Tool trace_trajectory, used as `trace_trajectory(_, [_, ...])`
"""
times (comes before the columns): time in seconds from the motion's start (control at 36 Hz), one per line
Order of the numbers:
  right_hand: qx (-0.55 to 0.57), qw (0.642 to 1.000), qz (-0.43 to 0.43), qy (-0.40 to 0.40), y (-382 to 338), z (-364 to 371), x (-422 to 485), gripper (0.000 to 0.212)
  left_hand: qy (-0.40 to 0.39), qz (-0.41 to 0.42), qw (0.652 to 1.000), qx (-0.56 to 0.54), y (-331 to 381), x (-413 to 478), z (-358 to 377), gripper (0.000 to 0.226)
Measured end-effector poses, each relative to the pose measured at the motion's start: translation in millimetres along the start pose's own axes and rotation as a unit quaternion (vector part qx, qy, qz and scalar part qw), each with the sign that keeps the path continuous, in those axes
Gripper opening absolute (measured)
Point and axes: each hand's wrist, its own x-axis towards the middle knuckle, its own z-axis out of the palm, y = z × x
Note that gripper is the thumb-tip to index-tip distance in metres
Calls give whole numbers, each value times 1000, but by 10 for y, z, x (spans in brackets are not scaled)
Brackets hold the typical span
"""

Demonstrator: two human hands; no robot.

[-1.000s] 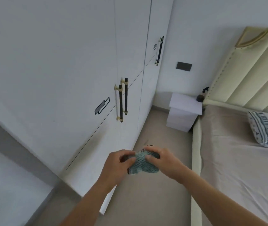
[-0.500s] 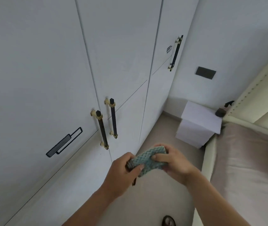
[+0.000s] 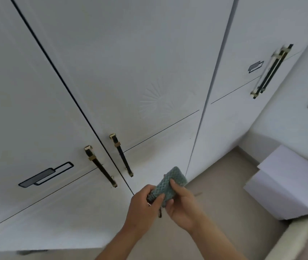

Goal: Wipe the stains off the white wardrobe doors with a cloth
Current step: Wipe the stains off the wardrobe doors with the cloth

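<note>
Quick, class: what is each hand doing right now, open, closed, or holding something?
Left hand: closed, gripping the near end of the green cloth.
Right hand: closed, holding the same cloth.

Wardrobe doors [image 3: 130, 72] unobstructed ahead; 2 central handles [image 3: 100, 167] protrude; nightstand [image 3: 288, 184] probably clear, right.

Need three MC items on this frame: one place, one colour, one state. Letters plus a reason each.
1. Where is the cloth?
A) flat on a door
B) between both hands
C) on the floor

2. Cloth colour?
A) teal
B) red
C) yellow

3. The wardrobe doors are:
A) one swung wide open
B) removed
C) all shut

Key:
1 B: the left hand and right hand both grip it.
2 A: its waffle weave reads teal.
3 C: only thin dark seams run between them.
</note>
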Motion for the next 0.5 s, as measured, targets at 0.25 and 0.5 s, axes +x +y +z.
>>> trace_trajectory(0.25, [-104,983,-54,143,-241,70,203,31,-7,14,1000,-1,-84,341,115,8])
trace_trajectory(0.5, [-122,981,-32,145,-480,67,431,29,30,-8,999,-38,-163,465,304,15])
